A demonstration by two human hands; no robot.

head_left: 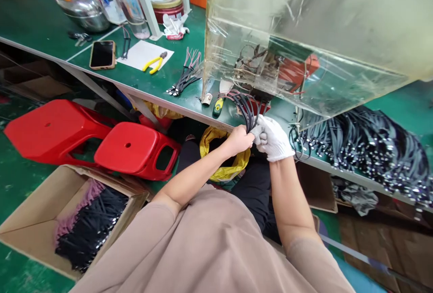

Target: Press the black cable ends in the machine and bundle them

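Red plastic stools [91,137] stand below the green tabletop [37,18]. The bare left hand [239,140] and white-gloved right hand [273,138] clench a bundle of black cables [248,111] at the tabletop's edge, mid-handling; any lift must clear the overhanging clear plastic guard [304,36], beside a heap of black cables [367,153].

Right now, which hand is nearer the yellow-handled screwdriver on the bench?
Left. The bare left hand, gripping black cables, is just below and right of the screwdriver; the gloved right hand is further right.
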